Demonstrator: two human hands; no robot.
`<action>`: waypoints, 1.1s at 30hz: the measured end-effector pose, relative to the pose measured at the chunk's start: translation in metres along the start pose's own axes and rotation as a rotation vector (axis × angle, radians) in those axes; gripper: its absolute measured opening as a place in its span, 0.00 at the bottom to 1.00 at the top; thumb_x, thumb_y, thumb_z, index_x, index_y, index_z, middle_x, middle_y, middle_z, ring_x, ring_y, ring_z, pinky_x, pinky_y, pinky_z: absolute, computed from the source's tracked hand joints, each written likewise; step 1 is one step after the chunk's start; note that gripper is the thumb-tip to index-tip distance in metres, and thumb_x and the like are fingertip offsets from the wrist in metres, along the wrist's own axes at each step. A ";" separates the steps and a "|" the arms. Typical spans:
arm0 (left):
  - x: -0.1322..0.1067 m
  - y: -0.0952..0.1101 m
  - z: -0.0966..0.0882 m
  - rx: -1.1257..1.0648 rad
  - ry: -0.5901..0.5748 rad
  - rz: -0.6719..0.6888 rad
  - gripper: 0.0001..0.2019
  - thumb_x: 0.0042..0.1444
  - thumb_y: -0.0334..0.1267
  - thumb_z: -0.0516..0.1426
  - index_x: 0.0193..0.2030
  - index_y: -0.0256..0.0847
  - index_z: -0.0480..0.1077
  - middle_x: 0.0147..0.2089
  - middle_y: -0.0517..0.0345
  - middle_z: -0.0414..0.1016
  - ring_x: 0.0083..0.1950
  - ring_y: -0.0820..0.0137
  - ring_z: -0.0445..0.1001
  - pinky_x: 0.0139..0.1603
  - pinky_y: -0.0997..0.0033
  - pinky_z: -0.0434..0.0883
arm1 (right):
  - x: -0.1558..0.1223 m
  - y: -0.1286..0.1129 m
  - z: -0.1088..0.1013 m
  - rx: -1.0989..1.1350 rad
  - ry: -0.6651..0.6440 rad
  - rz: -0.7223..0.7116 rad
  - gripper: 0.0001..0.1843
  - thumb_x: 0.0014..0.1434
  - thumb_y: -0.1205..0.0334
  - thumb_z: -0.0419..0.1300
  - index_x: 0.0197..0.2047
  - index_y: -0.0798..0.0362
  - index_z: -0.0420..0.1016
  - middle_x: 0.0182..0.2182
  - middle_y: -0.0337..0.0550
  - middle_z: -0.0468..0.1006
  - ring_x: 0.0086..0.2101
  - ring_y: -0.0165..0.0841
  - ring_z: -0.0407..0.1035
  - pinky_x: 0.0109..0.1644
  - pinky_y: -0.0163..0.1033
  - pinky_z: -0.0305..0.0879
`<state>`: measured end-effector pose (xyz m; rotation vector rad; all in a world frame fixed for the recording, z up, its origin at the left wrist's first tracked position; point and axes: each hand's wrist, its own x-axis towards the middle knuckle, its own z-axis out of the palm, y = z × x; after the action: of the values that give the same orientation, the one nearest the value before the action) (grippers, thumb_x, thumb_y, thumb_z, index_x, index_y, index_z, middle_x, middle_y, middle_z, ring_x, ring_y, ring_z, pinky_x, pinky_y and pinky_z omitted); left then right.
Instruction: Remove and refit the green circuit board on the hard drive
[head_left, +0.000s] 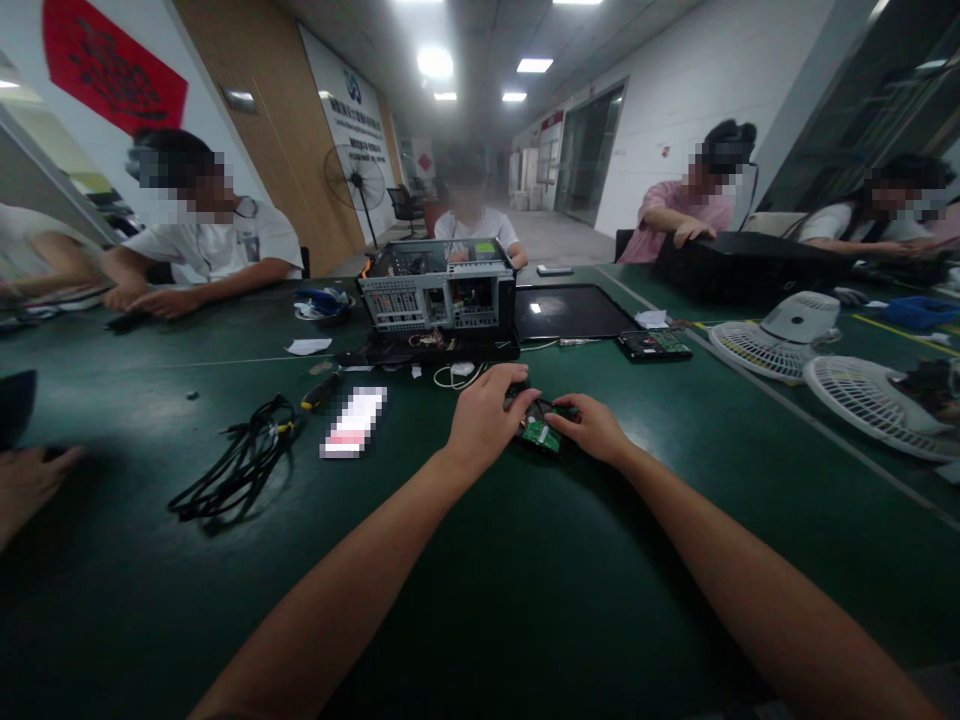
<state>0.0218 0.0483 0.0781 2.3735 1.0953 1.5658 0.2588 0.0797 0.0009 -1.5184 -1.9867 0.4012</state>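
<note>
Just past the middle of the green table, both hands are on a small dark part with a green circuit board point(541, 432). My left hand point(484, 412) curls over its far left side, thumb pressed against the edge. On the right side, my right hand point(592, 425) pinches the part with thumb and forefinger. The fingers cover some of it, so its full shape is hidden. Beyond the hands stands an opened computer case point(439, 300), its metal frame and bays showing. A thin white cable point(454, 377) lies in front of the case.
To the left are a coiled black cable point(244, 465), a screwdriver point(321, 391) and a lit phone point(354, 422). A black panel point(574, 312), another circuit-board unit point(654, 345) and white fan parts point(787, 335) lie right. Several people sit around; a hand point(34, 490) shows at left.
</note>
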 end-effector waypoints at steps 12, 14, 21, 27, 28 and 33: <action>0.001 0.003 -0.001 0.041 0.007 0.029 0.10 0.64 0.30 0.60 0.50 0.42 0.70 0.53 0.51 0.72 0.54 0.64 0.74 0.54 0.59 0.76 | 0.000 -0.001 -0.001 -0.007 -0.012 0.013 0.21 0.62 0.46 0.64 0.51 0.51 0.78 0.45 0.47 0.81 0.38 0.37 0.74 0.41 0.40 0.68; 0.000 0.002 0.000 0.057 0.009 0.040 0.10 0.65 0.30 0.59 0.52 0.42 0.70 0.52 0.51 0.72 0.54 0.63 0.74 0.54 0.60 0.76 | 0.000 -0.001 0.000 -0.012 -0.008 0.012 0.21 0.62 0.46 0.63 0.51 0.51 0.78 0.44 0.47 0.81 0.38 0.37 0.74 0.42 0.40 0.68; 0.001 0.002 -0.002 0.075 0.001 0.052 0.11 0.66 0.29 0.57 0.53 0.42 0.71 0.51 0.51 0.73 0.53 0.64 0.74 0.55 0.60 0.75 | 0.001 0.000 0.000 -0.013 0.003 0.006 0.20 0.62 0.46 0.64 0.51 0.50 0.78 0.45 0.47 0.82 0.39 0.38 0.74 0.43 0.41 0.68; 0.001 0.002 -0.001 0.013 0.007 0.043 0.10 0.64 0.32 0.61 0.50 0.42 0.70 0.52 0.52 0.75 0.53 0.63 0.76 0.54 0.59 0.76 | 0.000 0.000 0.000 -0.011 -0.003 0.007 0.20 0.62 0.46 0.64 0.51 0.51 0.78 0.45 0.47 0.82 0.39 0.37 0.74 0.42 0.41 0.68; 0.001 0.002 0.000 0.006 0.012 0.038 0.09 0.63 0.32 0.62 0.50 0.42 0.70 0.51 0.52 0.76 0.52 0.63 0.76 0.54 0.59 0.76 | 0.000 0.000 0.000 -0.011 -0.001 0.009 0.20 0.62 0.46 0.64 0.51 0.50 0.78 0.44 0.47 0.82 0.38 0.37 0.74 0.42 0.41 0.68; 0.000 -0.002 0.002 -0.018 0.035 -0.011 0.12 0.59 0.36 0.66 0.46 0.41 0.69 0.48 0.54 0.77 0.50 0.64 0.77 0.51 0.60 0.77 | 0.000 -0.001 0.000 -0.010 0.004 0.000 0.20 0.62 0.46 0.64 0.50 0.50 0.78 0.44 0.47 0.82 0.38 0.37 0.74 0.42 0.41 0.68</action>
<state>0.0223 0.0501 0.0762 2.3333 1.0941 1.6128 0.2582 0.0798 0.0015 -1.5242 -1.9886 0.3882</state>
